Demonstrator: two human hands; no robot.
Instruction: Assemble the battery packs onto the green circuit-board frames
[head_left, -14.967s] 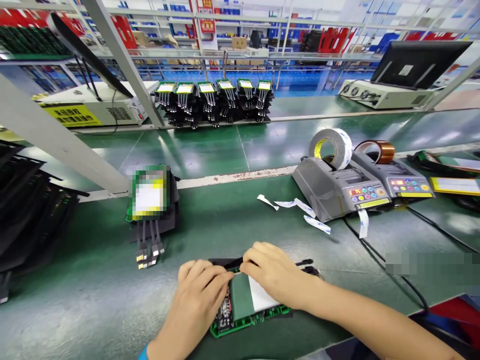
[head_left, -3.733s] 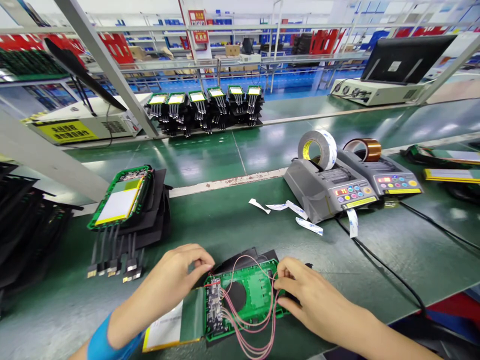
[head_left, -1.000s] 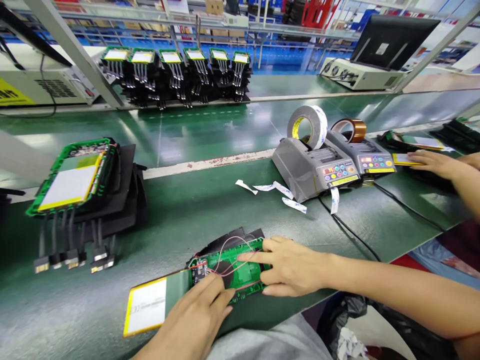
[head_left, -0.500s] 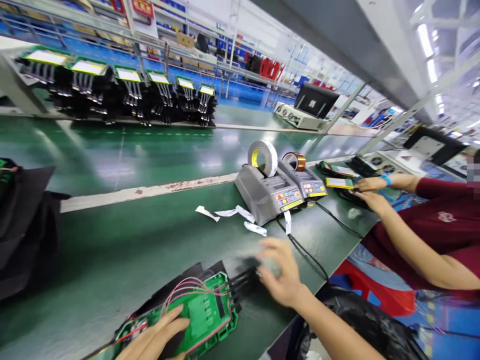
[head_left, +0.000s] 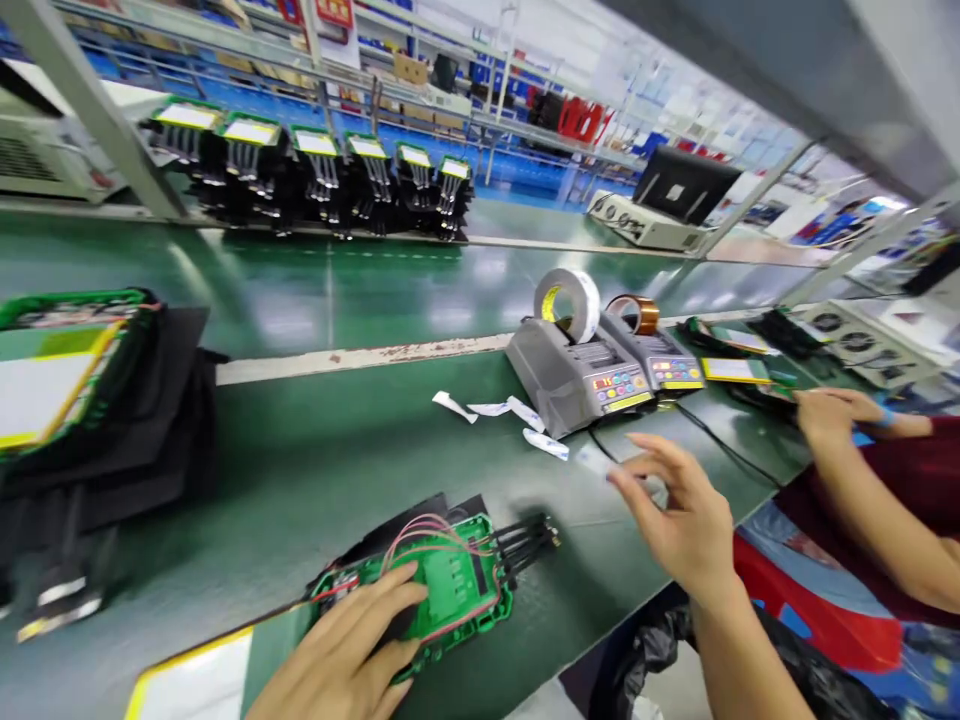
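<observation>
My left hand [head_left: 360, 640] lies with fingers stretched over a green plastic housing [head_left: 457, 580] on the bench. Pink wires loop across this housing, and black leads [head_left: 529, 545] stick out at its right end. My right hand [head_left: 679, 515] is raised to the right of the housing, thumb and forefinger closed at the edge of a blurred translucent tape strip [head_left: 594, 459]. Just beyond that hand stands a grey tape dispenser [head_left: 574, 375] carrying a white tape roll [head_left: 571, 305]. Under my left wrist, a white panel with a yellow border [head_left: 199, 680] is partly hidden.
Loose white tape pieces [head_left: 546, 443] lie beside the dispenser. A second dispenser [head_left: 664, 360] holds amber tape. Stacked black-and-green units [head_left: 172, 400] stand at left, more [head_left: 315, 180] on the back ledge. At right, a co-worker's hands [head_left: 832, 410] handle another unit.
My right hand has moved from the black leads to the dispenser's front and closed its fingertips at a tape strip. My left hand stays on the housing. The view has swung left.
</observation>
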